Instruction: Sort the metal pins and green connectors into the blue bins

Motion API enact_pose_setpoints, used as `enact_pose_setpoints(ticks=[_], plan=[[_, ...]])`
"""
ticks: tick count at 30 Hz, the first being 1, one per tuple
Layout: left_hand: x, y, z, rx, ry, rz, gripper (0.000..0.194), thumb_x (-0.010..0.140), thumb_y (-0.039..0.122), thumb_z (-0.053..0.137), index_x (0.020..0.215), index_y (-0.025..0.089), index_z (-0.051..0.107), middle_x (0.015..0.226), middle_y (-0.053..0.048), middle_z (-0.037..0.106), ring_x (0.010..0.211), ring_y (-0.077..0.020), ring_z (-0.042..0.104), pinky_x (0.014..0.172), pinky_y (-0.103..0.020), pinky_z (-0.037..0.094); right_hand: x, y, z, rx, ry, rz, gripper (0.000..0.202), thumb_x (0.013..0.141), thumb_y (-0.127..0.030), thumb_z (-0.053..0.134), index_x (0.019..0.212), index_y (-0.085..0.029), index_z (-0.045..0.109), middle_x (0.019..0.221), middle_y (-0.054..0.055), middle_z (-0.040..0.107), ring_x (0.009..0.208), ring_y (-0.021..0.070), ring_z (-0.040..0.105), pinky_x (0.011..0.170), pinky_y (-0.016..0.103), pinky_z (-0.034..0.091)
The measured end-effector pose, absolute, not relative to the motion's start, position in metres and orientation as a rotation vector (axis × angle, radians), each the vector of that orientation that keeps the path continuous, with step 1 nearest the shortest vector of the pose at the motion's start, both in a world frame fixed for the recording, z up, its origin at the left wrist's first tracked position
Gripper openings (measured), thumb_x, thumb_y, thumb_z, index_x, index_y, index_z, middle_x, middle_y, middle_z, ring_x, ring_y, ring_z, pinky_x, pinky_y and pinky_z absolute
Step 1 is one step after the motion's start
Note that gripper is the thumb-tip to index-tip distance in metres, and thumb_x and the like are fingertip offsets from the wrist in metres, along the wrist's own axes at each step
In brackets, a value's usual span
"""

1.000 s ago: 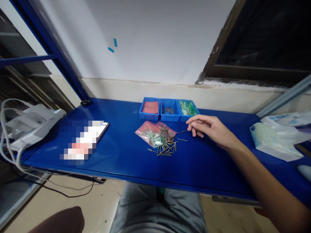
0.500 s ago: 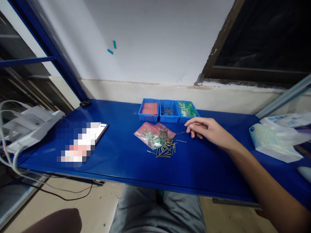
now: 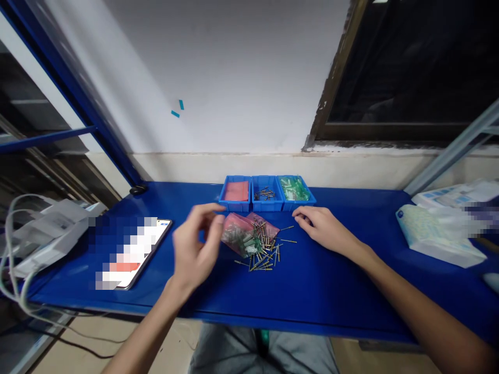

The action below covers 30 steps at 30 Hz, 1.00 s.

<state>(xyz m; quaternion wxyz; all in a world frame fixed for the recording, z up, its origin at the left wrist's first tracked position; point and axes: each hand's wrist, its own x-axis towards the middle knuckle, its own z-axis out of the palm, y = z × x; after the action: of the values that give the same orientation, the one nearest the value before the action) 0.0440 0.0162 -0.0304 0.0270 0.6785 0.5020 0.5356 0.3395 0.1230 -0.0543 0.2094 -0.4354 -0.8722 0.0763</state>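
My left hand [image 3: 197,246] hovers at the left of a pink see-through bag [image 3: 236,226], thumb and forefinger apart with nothing between them. White and green small pieces [image 3: 251,244] show in or under the bag. A loose pile of blind rivets [image 3: 267,252] lies against it and spreads forward. Right of the pile, my right hand [image 3: 322,226] is low over the table, fingers loosely bent, with nothing visible in it. Behind stand three blue bins: one with pink bags [image 3: 236,191], one with rivets [image 3: 265,194], one with green and clear pieces [image 3: 294,188].
A lit phone [image 3: 146,246] lies on the blue table [image 3: 312,291] at the left. White boxes and cables [image 3: 58,234] crowd the left edge. A tissue pack [image 3: 436,236] sits at the right, and a wall runs behind the bins.
My left hand has come into view and reached up beside the pink bag. My right hand stays right of the rivets, lower and more curled. The view has tilted up slightly.
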Motion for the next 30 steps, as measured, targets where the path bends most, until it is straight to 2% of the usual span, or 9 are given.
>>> enact_pose_setpoints(ticks=[3,6,9,16,20,26,30], plan=[[0.051,0.044,-0.033,2.277,1.446,1.347,0.018,0.098,0.028,0.051,0.108,0.018,0.061,0.072,0.002,0.061,0.059,-0.0098,0.053,0.058,-0.023,0.043,0.334,0.124,-0.061,-1.214,-2.420,0.191,0.021,0.096,-0.024,0.046,0.101,-0.020,0.065,0.100,0.006,0.071,0.089,0.0218,0.065,0.077,0.032,0.045],[0.059,0.077,-0.031,2.533,1.283,0.966,0.021,0.098,0.027,0.047,0.109,0.018,0.062,0.075,0.001,0.065,0.061,-0.0113,0.055,0.062,-0.026,0.042,0.328,0.123,-0.062,-1.166,-2.407,0.191,0.020,0.096,-0.025,0.047,0.097,-0.018,0.065,0.091,0.006,0.068,0.078,0.0187,0.062,0.071,0.031,0.044],[0.067,0.099,-0.032,2.739,1.126,0.758,0.022,0.097,0.025,0.047,0.110,0.017,0.063,0.085,-0.003,0.069,0.070,-0.0142,0.061,0.065,-0.028,0.044,0.325,0.122,-0.061,-1.085,-2.368,0.273,0.019,0.096,-0.026,0.049,0.093,-0.018,0.066,0.086,0.004,0.065,0.071,0.0151,0.059,0.068,0.028,0.044],[0.063,0.104,-0.048,2.809,1.146,0.862,0.024,0.100,0.025,0.042,0.109,0.017,0.062,0.088,-0.004,0.070,0.071,-0.0146,0.063,0.065,-0.028,0.046,0.323,0.119,-0.062,-1.041,-2.345,0.334,0.019,0.095,-0.025,0.050,0.094,-0.018,0.068,0.087,0.004,0.064,0.071,0.0143,0.059,0.069,0.028,0.044],[0.052,0.104,-0.052,2.839,1.191,0.847,0.024,0.100,0.025,0.041,0.108,0.017,0.062,0.090,-0.004,0.070,0.075,-0.0154,0.065,0.067,-0.028,0.048,0.318,0.119,-0.070,-1.128,-2.222,0.386,0.020,0.094,-0.027,0.050,0.093,-0.018,0.068,0.082,0.004,0.065,0.064,0.0137,0.055,0.063,0.027,0.043],[0.049,0.110,-0.058,2.867,1.246,0.761,0.024,0.099,0.026,0.042,0.109,0.017,0.062,0.093,-0.006,0.069,0.079,-0.0174,0.066,0.070,-0.030,0.050,0.322,0.127,-0.076,-1.183,-2.074,0.728,0.025,0.090,-0.038,0.054,0.095,-0.018,0.069,0.082,0.004,0.067,0.070,0.0162,0.058,0.065,0.029,0.046],[0.050,0.109,-0.058,2.865,1.244,0.759,0.024,0.099,0.026,0.042,0.108,0.017,0.063,0.094,-0.007,0.069,0.080,-0.0177,0.066,0.070,-0.031,0.050,0.327,0.128,-0.071,-1.149,-2.218,0.782,0.022,0.088,-0.036,0.059,0.099,-0.019,0.070,0.083,0.003,0.064,0.072,0.0153,0.057,0.065,0.028,0.044]])
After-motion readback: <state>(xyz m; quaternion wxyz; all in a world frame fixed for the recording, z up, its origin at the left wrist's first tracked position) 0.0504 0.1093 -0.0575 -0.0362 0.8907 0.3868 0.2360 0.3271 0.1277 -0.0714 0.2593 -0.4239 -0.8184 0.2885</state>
